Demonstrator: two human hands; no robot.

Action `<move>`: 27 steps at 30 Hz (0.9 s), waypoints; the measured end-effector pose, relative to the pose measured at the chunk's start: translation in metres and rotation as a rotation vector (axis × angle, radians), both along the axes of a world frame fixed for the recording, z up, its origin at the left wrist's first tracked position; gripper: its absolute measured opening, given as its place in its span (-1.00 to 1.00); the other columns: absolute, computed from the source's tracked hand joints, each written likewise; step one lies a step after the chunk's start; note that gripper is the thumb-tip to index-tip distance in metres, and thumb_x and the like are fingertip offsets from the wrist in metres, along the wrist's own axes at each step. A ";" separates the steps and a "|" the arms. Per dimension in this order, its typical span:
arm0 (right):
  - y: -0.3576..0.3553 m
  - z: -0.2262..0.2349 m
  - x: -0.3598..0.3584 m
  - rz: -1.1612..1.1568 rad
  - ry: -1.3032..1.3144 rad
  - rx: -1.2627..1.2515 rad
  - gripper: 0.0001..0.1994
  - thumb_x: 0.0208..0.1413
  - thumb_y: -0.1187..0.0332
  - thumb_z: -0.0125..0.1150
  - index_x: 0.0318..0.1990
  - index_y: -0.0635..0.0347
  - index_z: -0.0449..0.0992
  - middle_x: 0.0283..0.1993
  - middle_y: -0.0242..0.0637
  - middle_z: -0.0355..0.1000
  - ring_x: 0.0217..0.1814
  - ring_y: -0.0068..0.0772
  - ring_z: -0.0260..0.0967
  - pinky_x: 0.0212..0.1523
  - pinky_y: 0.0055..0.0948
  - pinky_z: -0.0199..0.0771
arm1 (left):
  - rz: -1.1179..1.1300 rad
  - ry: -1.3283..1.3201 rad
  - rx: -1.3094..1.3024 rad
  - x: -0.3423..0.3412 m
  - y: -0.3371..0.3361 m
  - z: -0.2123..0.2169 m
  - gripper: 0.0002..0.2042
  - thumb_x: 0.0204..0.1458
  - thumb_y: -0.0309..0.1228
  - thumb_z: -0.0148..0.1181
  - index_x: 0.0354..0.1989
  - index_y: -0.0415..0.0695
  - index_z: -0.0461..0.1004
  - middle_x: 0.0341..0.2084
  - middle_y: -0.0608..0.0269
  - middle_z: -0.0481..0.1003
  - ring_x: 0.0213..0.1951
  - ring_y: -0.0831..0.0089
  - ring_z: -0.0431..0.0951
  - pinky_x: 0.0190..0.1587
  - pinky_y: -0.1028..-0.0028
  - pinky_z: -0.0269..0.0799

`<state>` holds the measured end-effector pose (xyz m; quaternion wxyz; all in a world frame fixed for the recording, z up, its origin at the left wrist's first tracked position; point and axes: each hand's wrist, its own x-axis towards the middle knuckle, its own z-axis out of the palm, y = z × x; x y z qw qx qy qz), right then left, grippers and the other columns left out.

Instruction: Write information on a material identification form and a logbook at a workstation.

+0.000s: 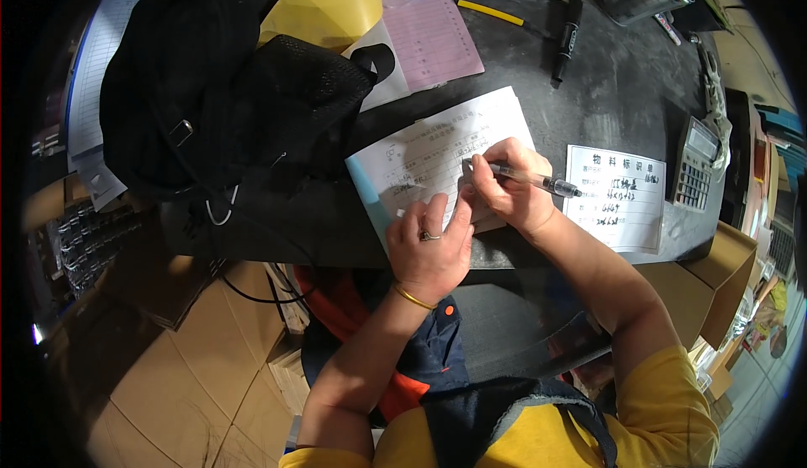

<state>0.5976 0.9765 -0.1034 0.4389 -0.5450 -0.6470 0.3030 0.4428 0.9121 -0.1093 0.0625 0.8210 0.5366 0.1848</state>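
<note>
Nearest the person, both forearms rise from the lower edge, with yellow sleeves and a dark blue apron over them. The left hand (430, 245), wearing a ring and a thin gold bangle, lies flat with fingers spread, pressing down the near edge of the white printed paper form (437, 153) on the dark grey desk (605, 90); it grips nothing. Just beside it, touching at the fingertips, the right hand (508, 186) is clenched round a clear plastic ballpoint pen (525, 178). The pen's long axis runs left to right, the tip pointing left onto the form and the capped end sticking out past the knuckles to the right. So the form lies directly under and just beyond both hands, with the right hand the one at the writing spot.

To the right of that hand, near but apart, lies a white label sheet (618, 199) with handwriting, and past it a grey calculator (696, 165). Left of the form sits a black fabric backpack (227, 90). Farther off lie a pink paper sheet (433, 35), a black marker pen (567, 35) and a yellow pencil (489, 12).
</note>
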 end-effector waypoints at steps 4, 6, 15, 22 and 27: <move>-0.002 -0.002 0.001 0.031 0.010 0.022 -0.84 0.02 0.48 0.26 -0.48 0.19 0.37 -0.64 -0.28 0.44 -0.63 -0.47 0.46 -0.60 -0.53 0.41 | 0.000 -0.002 -0.012 0.000 0.000 0.001 -0.59 -0.21 -0.25 0.28 -0.08 0.07 0.52 -0.12 0.35 0.30 -0.13 0.27 0.32 -0.19 0.24 0.29; -0.002 -0.001 0.001 0.018 0.090 -0.048 -0.84 0.02 0.48 0.26 -0.49 0.19 0.37 -0.64 -0.28 0.44 -0.64 -0.45 0.46 -0.60 -0.52 0.42 | -0.004 -0.009 -0.009 0.000 0.000 0.000 -0.59 -0.21 -0.25 0.27 -0.08 0.07 0.52 -0.12 0.35 0.30 -0.12 0.27 0.32 -0.18 0.24 0.28; -0.001 -0.005 0.005 0.015 -0.048 0.069 -0.86 0.01 0.48 0.27 -0.43 0.19 0.39 -0.63 -0.33 0.39 -0.66 -0.50 0.35 -0.60 -0.52 0.34 | 0.001 0.011 -0.012 0.003 0.001 0.002 -0.58 -0.21 -0.25 0.27 -0.06 0.08 0.52 -0.12 0.35 0.30 -0.12 0.27 0.31 -0.15 0.24 0.28; -0.002 0.002 -0.002 -0.013 -0.050 0.028 -0.84 0.02 0.49 0.26 -0.49 0.21 0.37 -0.63 -0.29 0.41 -0.63 -0.47 0.40 -0.59 -0.50 0.39 | 0.010 0.001 0.002 -0.004 -0.003 0.000 -0.57 -0.18 -0.23 0.26 -0.03 0.09 0.51 -0.12 0.35 0.30 -0.12 0.27 0.31 -0.16 0.23 0.27; -0.012 -0.006 0.013 -0.187 0.446 -0.193 -0.86 0.10 0.48 0.24 -0.38 0.28 0.38 -0.48 -0.44 0.38 -0.53 -0.70 0.19 -0.53 -0.63 0.21 | -0.005 0.008 0.041 0.001 -0.003 0.001 -0.51 -0.17 -0.22 0.26 0.06 0.13 0.48 -0.12 0.35 0.30 -0.11 0.26 0.31 -0.13 0.21 0.27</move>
